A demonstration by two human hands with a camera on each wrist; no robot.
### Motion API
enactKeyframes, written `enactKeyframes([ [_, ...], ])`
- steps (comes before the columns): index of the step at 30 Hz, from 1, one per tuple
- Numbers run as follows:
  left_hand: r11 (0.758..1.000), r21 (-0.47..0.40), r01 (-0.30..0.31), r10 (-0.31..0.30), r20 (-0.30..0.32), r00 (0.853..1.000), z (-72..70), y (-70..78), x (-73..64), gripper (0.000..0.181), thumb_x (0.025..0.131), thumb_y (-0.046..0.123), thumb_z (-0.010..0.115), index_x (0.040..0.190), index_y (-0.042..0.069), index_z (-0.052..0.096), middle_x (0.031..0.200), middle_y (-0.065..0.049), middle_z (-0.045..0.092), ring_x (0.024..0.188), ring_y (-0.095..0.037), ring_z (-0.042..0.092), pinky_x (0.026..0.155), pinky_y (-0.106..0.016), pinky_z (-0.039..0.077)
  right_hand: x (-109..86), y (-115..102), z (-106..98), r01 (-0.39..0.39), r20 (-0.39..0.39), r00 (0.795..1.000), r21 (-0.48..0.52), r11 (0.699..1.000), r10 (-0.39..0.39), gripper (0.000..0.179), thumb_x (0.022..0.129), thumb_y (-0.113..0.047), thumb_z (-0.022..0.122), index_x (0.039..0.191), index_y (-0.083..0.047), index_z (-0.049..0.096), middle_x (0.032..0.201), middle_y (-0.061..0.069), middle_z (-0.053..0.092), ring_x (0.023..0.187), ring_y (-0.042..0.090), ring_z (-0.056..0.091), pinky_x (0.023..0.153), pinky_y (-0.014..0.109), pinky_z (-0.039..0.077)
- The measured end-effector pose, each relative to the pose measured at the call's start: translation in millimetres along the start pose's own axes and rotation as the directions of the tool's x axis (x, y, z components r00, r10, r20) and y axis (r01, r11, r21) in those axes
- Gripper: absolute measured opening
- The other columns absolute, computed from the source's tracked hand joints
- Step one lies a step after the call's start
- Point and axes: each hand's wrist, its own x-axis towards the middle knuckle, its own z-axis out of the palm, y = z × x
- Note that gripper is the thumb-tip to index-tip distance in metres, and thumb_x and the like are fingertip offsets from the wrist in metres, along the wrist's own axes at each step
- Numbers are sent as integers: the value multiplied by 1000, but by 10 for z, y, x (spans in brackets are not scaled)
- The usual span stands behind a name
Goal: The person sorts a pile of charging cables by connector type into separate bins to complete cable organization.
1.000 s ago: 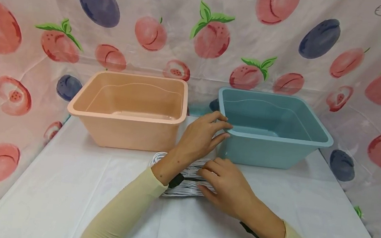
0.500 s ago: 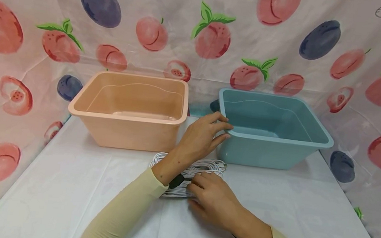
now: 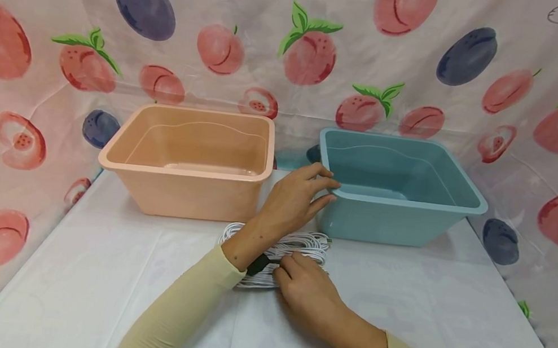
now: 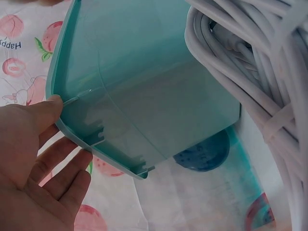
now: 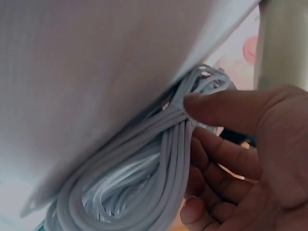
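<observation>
A bundle of white cable, wound in long loops, lies on the table in front of the two bins. My right hand pinches it near the middle; in the right wrist view the thumb presses on the gathered strands and the fingers are curled beside them. With thumb and fingertips, my left hand holds the near left corner of the teal bin's rim. That teal bin stands upright. The left forearm crosses over the cable and hides part of it.
Left of the teal bin stands a peach-coloured bin, with a narrow gap between them. Both are on a white-covered table. A fruit-printed cloth hangs behind and along the sides.
My right hand has moved left and toward the front along the cable and closed on its middle, uncovering the cable's right end. The left hand has stayed on the rim.
</observation>
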Motion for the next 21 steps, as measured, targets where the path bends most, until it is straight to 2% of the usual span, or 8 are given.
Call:
enactKeyframes([
  [3, 1000, -5, -6, 6, -2, 1000, -1, 2, 2, 23, 103, 29, 73, 123, 19, 80, 124, 2, 67, 116, -15, 66, 90, -28, 56, -7, -29, 46, 19, -21, 1000, -35, 999, -20, 16, 76, -1, 81, 85, -9, 69, 88, 1, 63, 83, 20, 58, 76, 35, 53],
  [9, 1000, -14, -2, 2, -1, 1000, -12, 15, 0, 24, 102, 28, 74, 123, 18, 80, 124, 1, 67, 117, -15, 65, 93, -30, 56, -19, -59, 69, 35, -16, 999, -33, 999, -36, 17, 76, -1, 81, 76, -13, 67, 82, -1, 59, 80, 18, 56, 72, 34, 50],
  [21, 1000, -3, -1, 1, -4, 1000, 7, 11, -2, 23, 102, 28, 75, 123, 19, 80, 124, 1, 67, 117, -15, 66, 91, -30, 57, -29, -89, 39, 56, 2, 998, 0, 998, -56, 19, 74, -2, 83, 74, -13, 68, 80, -4, 62, 76, 16, 55, 68, 32, 51],
])
